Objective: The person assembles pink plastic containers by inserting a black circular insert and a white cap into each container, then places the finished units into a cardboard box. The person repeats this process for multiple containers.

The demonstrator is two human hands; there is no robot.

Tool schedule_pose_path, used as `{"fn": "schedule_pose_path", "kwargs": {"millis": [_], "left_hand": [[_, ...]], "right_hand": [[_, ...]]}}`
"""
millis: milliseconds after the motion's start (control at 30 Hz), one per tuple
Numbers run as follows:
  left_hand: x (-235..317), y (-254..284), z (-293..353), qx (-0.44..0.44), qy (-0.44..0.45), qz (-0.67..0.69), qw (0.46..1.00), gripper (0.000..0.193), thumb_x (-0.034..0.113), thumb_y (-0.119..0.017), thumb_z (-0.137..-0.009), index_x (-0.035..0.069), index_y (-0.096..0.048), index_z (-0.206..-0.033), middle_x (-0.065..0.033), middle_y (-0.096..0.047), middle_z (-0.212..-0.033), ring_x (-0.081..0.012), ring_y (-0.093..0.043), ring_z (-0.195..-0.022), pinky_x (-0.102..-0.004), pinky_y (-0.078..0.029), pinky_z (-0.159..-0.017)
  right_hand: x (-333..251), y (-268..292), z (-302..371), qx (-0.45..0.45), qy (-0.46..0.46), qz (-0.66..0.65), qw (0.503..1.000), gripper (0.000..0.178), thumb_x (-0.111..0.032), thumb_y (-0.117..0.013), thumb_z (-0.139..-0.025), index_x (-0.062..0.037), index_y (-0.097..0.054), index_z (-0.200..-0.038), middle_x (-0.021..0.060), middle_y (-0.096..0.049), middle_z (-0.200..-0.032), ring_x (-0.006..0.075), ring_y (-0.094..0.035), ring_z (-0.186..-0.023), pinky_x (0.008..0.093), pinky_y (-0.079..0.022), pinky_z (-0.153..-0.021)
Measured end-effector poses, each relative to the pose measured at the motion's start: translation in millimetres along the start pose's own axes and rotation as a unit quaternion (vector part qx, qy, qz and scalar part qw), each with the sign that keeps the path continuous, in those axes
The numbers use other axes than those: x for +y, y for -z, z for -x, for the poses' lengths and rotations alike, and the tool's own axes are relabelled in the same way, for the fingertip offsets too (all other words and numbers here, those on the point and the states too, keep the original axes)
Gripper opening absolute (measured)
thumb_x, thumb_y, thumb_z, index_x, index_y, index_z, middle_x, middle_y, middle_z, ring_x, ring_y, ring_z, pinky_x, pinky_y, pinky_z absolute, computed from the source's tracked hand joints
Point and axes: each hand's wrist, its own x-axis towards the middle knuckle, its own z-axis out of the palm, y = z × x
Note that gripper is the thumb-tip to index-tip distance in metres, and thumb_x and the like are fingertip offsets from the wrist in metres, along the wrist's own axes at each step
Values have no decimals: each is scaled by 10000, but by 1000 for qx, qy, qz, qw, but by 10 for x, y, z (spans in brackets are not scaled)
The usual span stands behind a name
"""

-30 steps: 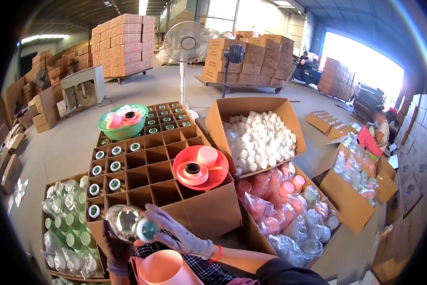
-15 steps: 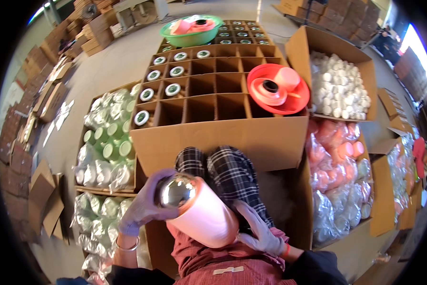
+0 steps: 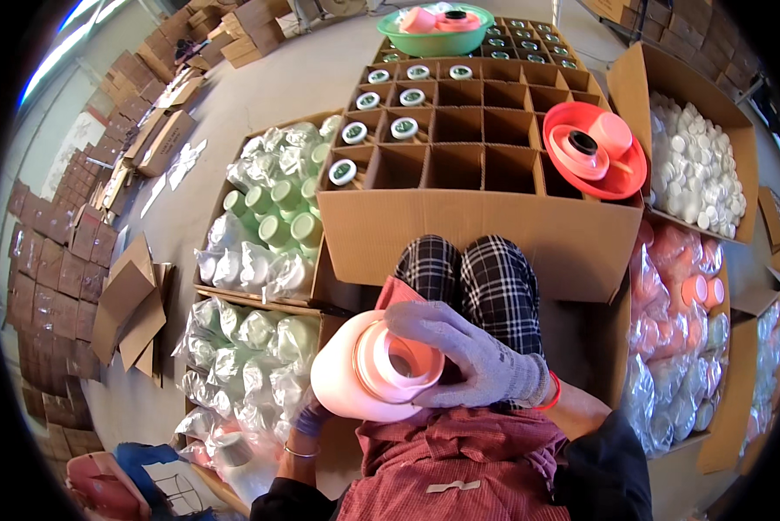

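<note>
Brown cardboard sits largest at twelve o'clock: the divided carton (image 3: 477, 230), just beyond my knees, probably so its cells lie within easy reach. Its walls part the white-rimmed tops on its nine-o'clock side, presumably against knocks. The carton of white caps (image 3: 628, 95) stands open toward two o'clock, and bagged green cups (image 3: 274, 230) fill another near ten; their clear wrapping likely guards against scuffs. The red basin (image 3: 637, 174) rests over the divided carton's three-o'clock cells (handy, I'd say, as the compartments serve as a shelf).

Over my lap is the pink casing (image 3: 342, 369), tilted with its mouth toward two o'clock, perhaps so I can see inside. My gloved right hand (image 3: 472, 356) grips the mouth from three o'clock, fingers over the rim, seemingly to steady it. My left hand (image 3: 312, 417), at its seven o'clock, is mostly hidden beneath; I cannot tell how its fingers close. Smallest is the black ring (image 3: 583, 142) in the basin.
</note>
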Motion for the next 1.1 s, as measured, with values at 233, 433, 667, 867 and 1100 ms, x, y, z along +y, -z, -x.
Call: {"fn": "schedule_pose_path", "kwargs": {"millis": [233,433,667,867,1100], "left_hand": [[-12,-160,-177,13,-38,125,991,652,252,-812,-705,16,-537,-1248,-135,-596,-1216,-273,-563,-1125,-392,-445,-978],[-36,-219,-208,11,-43,157,987,580,267,-784,-731,13,-566,-1206,-147,-611,-1180,-286,-589,-1071,-390,-468,-934],[115,-319,-407,1,-48,130,990,504,284,-751,-762,10,-601,-1157,-161,-629,-1138,-300,-619,-1007,-388,-495,-882],[1188,-534,-687,-44,-97,-264,959,448,299,-723,-788,7,-631,-1116,-173,-645,-1102,-313,-645,-953,-387,-518,-838],[744,-1689,-1074,-389,-115,-694,595,346,328,-637,-838,-10,-684,-890,-224,-675,-886,-354,-666,-810,-439,-530,-730]], "right_hand": [[-103,-82,-252,-30,41,-70,996,852,-245,-825,-793,8,-358,-1459,184,-450,-1430,307,-473,-1300,407,-384,-1076],[-200,-34,-337,9,36,-14,999,855,-248,-797,-800,11,-339,-1473,200,-466,-1400,353,-476,-1272,448,-381,-1059],[-281,-10,-284,102,26,61,993,833,-234,-800,-792,-19,-365,-1469,189,-447,-1366,345,-471,-1202,409,-414,-1015],[-257,-95,694,180,-129,253,942,758,-265,-805,-785,-4,-409,-1376,231,-461,-1312,376,-514,-1152,413,-452,-982],[-222,436,1031,-235,-226,437,838,154,-236,-585,-864,-124,-689,-841,94,-609,-875,278,-631,-856,396,-536,-697]]}}
